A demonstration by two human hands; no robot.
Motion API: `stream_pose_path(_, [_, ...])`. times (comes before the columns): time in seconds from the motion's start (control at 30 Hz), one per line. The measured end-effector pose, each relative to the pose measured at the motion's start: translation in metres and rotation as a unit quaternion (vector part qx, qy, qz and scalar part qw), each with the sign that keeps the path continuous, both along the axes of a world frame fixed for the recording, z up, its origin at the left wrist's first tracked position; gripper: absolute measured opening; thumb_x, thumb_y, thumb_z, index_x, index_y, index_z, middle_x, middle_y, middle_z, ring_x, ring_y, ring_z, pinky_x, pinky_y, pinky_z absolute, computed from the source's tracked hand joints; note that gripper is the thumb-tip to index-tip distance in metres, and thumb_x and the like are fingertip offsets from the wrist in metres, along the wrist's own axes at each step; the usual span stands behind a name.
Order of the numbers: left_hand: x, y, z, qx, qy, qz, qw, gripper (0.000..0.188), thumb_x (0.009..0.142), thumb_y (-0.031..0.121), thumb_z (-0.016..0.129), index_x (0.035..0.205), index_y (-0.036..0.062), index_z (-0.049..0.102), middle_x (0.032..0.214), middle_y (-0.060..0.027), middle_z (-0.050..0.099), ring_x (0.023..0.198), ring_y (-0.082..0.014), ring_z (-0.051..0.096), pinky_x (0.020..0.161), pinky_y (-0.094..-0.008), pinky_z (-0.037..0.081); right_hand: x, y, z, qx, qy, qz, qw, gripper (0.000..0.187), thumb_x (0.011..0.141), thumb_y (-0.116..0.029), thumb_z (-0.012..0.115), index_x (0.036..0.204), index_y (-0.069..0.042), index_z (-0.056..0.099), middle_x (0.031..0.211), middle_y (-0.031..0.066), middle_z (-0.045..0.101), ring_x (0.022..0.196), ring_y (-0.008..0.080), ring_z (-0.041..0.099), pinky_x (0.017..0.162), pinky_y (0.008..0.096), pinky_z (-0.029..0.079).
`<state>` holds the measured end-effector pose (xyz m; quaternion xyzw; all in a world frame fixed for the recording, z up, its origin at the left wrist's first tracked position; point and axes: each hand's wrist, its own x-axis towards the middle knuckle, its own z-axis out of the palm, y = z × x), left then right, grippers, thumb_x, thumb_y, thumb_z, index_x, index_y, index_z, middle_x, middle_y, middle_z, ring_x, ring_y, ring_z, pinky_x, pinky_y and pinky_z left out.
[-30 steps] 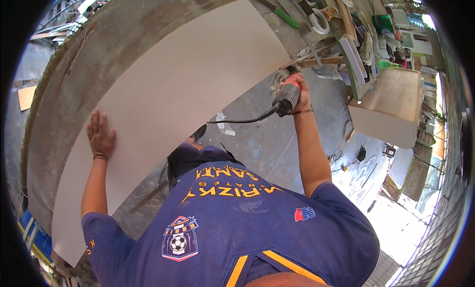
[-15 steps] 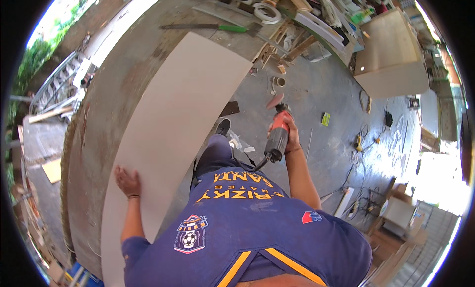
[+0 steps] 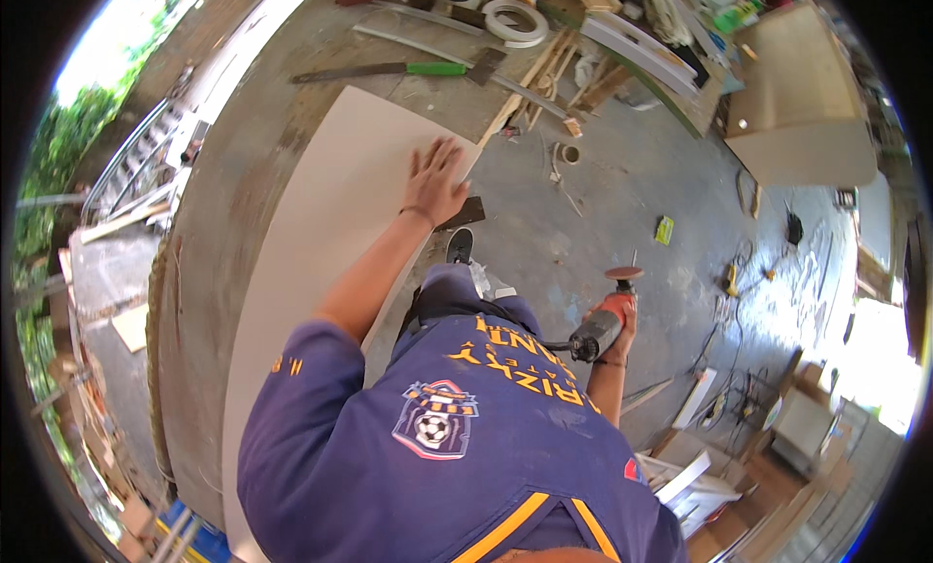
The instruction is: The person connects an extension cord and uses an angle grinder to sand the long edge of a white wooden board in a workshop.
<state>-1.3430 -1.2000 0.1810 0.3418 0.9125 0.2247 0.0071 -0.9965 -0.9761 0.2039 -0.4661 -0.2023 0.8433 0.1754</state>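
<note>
A long pale board (image 3: 311,194) lies along the worn table on my left. Near its far right corner, my left hand (image 3: 437,182) rests flat on the surface with the fingers spread. In my right hand (image 3: 623,341) is a red and black angle grinder (image 3: 603,325), held off the board above the floor to my right. A round brown sanding disc (image 3: 624,272) sits at its far end. The cord runs from the grinder's rear toward my body. My right fingers are partly hidden behind the tool.
Beyond the board lies a green-handled saw (image 3: 434,68), near a white roll of edging (image 3: 515,24) and wood strips (image 3: 535,92). A large wooden cabinet (image 3: 802,106) stands at the far right. Cables (image 3: 743,301) and a small green packet (image 3: 664,230) lie on the floor.
My left hand has moved from the near part of the board to its far end. The grinder has shifted right and nearer in my right hand, its disc turned away from the board.
</note>
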Motion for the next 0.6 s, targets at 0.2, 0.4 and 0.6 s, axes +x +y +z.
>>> stream_pose_path(0.2, [-0.017, 0.041, -0.008, 0.012, 0.017, 0.024, 0.999, 0.027, 0.079, 0.018, 0.059, 0.104, 0.0088, 0.058, 0.118, -0.0081, 0.049, 0.123, -0.0280, 0.039, 0.109, -0.0510, 0.022, 0.020, 0.047, -0.011, 0.030, 0.000, 0.006, 1.000, 0.049, 0.077, -0.044, 0.058, 0.106, -0.005, 0.048, 0.079, 0.0185, 0.058, 0.065, 0.0324, 0.059, 0.060, 0.0425, 0.052])
stream_pose_path(0.4, [-0.010, 0.064, -0.004, 0.022, 0.057, 0.105, 0.993, 0.015, 0.079, 0.014, 0.058, 0.091, 0.0069, 0.057, 0.104, -0.0108, 0.054, 0.109, -0.0314, 0.048, 0.104, -0.0467, 0.031, 0.037, 0.129, -0.038, 0.004, 0.022, 0.049, 0.999, 0.046, 0.077, -0.042, 0.059, 0.104, -0.007, 0.048, 0.077, 0.0187, 0.059, 0.065, 0.0326, 0.059, 0.059, 0.0429, 0.052])
stream_pose_path(0.6, [0.036, 0.104, 0.002, -0.029, 0.023, 0.145, 0.989, 0.013, 0.080, 0.016, 0.059, 0.088, 0.0049, 0.056, 0.102, -0.0116, 0.056, 0.107, -0.0320, 0.050, 0.099, -0.0435, 0.036, 0.040, 0.236, -0.041, 0.002, 0.040, 0.099, 0.994, 0.047, 0.074, -0.041, 0.062, 0.103, -0.008, 0.048, 0.077, 0.0181, 0.059, 0.064, 0.0327, 0.059, 0.058, 0.0437, 0.051])
